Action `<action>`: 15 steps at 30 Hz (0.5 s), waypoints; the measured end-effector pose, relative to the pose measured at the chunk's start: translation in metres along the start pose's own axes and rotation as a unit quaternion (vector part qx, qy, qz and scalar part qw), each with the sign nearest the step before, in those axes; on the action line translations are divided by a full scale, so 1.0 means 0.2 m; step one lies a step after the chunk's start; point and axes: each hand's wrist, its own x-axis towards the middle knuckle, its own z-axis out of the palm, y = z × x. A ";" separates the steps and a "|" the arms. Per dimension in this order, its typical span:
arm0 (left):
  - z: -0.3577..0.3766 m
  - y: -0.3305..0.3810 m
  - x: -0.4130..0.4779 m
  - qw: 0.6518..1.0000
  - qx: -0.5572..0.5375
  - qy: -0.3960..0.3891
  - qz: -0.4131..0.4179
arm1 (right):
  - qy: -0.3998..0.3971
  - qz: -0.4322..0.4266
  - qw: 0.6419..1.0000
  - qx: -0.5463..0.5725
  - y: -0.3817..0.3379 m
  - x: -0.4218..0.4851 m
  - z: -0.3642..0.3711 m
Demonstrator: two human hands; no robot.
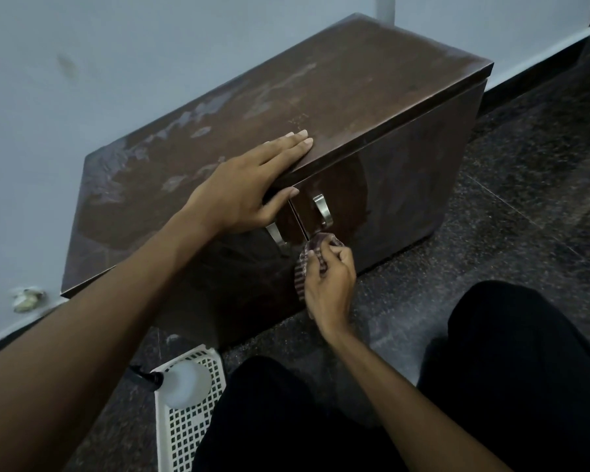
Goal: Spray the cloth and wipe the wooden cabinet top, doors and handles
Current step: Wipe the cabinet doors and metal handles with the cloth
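A low dark wooden cabinet [338, 97] stands against the wall, its top streaked with pale smears. My left hand [249, 185] rests flat on the top's front edge, fingers straight, thumb hanging over the door. My right hand [327, 284] grips a bunched striped cloth [309, 264] and holds it against the door fronts, just below the right metal handle [322, 211]. The left metal handle [276, 236] shows partly under my left hand. A white spray bottle [184, 381] with a black nozzle lies in the basket on the floor.
A white perforated plastic basket [184, 430] sits on the dark speckled floor [525, 199] by my left knee. My knees in black trousers fill the lower right. A pale wall with a dark skirting runs behind the cabinet.
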 end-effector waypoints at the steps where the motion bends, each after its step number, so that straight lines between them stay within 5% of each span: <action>1: 0.00 0.00 0.00 1.000 0.002 -0.003 0.003 | -0.005 -0.002 1.000 -0.003 -0.03 0.01 0.00; 10: 0.02 -0.03 0.00 1.000 0.006 -0.005 0.023 | -0.026 -0.080 0.996 0.001 -0.06 -0.03 0.04; 15: 0.02 -0.04 0.00 0.999 0.010 -0.006 0.031 | -0.044 0.036 0.997 -0.054 0.17 -0.04 0.02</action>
